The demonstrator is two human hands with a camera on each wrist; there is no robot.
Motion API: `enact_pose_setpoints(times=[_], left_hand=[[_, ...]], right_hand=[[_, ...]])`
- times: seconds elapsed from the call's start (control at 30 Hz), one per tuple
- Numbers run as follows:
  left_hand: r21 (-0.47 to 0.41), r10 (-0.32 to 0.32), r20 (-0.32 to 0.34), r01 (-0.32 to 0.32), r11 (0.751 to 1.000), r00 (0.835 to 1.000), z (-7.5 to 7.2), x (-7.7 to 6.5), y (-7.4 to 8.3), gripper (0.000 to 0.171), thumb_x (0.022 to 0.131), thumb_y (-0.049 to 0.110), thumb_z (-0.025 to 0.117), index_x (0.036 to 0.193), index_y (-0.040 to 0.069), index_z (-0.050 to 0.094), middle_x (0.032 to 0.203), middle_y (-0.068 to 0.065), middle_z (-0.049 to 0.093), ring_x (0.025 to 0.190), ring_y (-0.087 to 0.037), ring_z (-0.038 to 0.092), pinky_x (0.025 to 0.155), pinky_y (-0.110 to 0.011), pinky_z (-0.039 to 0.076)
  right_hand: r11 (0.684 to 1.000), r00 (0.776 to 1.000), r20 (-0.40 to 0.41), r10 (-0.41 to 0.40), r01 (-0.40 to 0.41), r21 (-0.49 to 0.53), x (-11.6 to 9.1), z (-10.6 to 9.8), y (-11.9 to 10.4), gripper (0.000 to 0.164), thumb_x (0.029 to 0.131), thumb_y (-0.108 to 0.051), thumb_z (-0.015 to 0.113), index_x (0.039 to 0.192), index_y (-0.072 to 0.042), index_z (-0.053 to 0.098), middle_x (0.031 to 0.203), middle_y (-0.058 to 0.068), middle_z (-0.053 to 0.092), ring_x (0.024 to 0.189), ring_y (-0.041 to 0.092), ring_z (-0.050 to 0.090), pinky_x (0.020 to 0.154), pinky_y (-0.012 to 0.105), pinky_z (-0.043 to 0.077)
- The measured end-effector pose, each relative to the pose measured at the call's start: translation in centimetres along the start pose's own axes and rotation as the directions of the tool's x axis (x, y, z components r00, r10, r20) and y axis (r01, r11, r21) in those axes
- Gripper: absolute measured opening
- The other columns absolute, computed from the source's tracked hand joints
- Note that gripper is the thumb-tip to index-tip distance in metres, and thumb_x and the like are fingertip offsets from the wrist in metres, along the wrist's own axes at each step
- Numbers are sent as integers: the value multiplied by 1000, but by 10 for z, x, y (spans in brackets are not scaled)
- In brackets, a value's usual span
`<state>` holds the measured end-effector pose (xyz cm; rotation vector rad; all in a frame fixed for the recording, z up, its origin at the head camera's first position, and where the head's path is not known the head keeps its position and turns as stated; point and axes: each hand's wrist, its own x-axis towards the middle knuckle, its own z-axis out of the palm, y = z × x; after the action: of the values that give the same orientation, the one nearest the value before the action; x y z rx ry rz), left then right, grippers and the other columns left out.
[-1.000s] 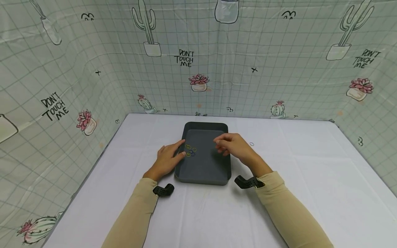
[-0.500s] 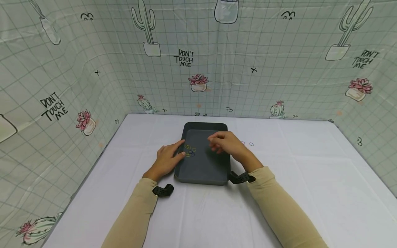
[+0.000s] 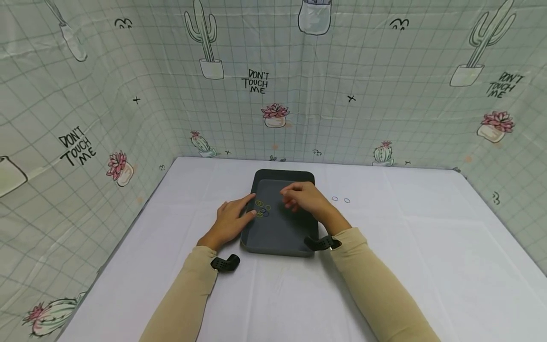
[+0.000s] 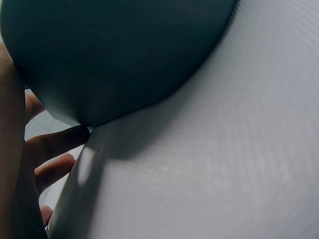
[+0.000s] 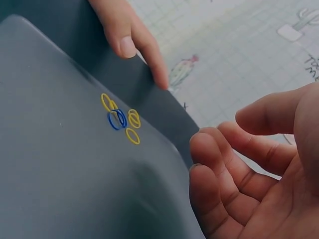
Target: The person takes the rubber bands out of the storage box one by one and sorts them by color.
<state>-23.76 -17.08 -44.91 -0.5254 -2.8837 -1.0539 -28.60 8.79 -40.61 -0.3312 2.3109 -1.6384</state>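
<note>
A dark grey tray lies on the white table, with several thin yellow bands and blue bands, like small rubber bands, bunched near its left side. My left hand rests on the tray's left edge, thumb and index finger reaching over the rim, its other fingers on the outer side in the left wrist view. Above the right part of the tray hovers my right hand. Its fingers are loosely bent, the thumb stands apart from them, and nothing shows between them in the right wrist view.
Two thin bluish rings lie on the white tablecloth just right of the tray. A patterned cloth with cactus drawings hangs behind the table and along its sides. Both wrists carry a black camera strap.
My right hand has shifted left over the tray, and a second bluish ring on the table has come into sight behind it. My left hand stays at the tray's edge.
</note>
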Motion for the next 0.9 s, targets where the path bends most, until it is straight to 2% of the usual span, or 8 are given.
enact_pose_setpoints(times=[0.3, 0.63, 0.9], left_hand=[[2, 1, -6, -1, 1000, 1000, 1, 0, 0, 58, 103, 41, 49, 157, 20, 39, 154, -10, 44, 142, -34, 36, 117, -61, 6], [18, -5, 8, 5, 1000, 1000, 0, 2, 2, 60, 104, 44, 48, 158, 22, 36, 155, -9, 43, 143, -33, 35, 117, -60, 5], [28, -8, 19, 7, 1000, 1000, -1, 0, -1, 62, 102, 46, 48, 158, 23, 35, 155, -9, 43, 143, -32, 35, 117, -59, 5]], right_hand=[[1000, 1000, 12, 14, -13, -4, 8, 8, -3, 32, 98, -16, 59, 121, 4, 69, 102, 21, 71, 79, 20, 70, 68, 33, 57], [992, 993, 93, 71, -61, -114, 16, 16, -6, 30, 100, -20, 61, 122, -2, 69, 101, 11, 72, 87, 21, 70, 70, 33, 57], [985, 991, 122, 46, -25, -171, 19, 29, -5, 28, 94, -11, 66, 119, 1, 70, 96, 10, 72, 80, 20, 67, 66, 30, 56]])
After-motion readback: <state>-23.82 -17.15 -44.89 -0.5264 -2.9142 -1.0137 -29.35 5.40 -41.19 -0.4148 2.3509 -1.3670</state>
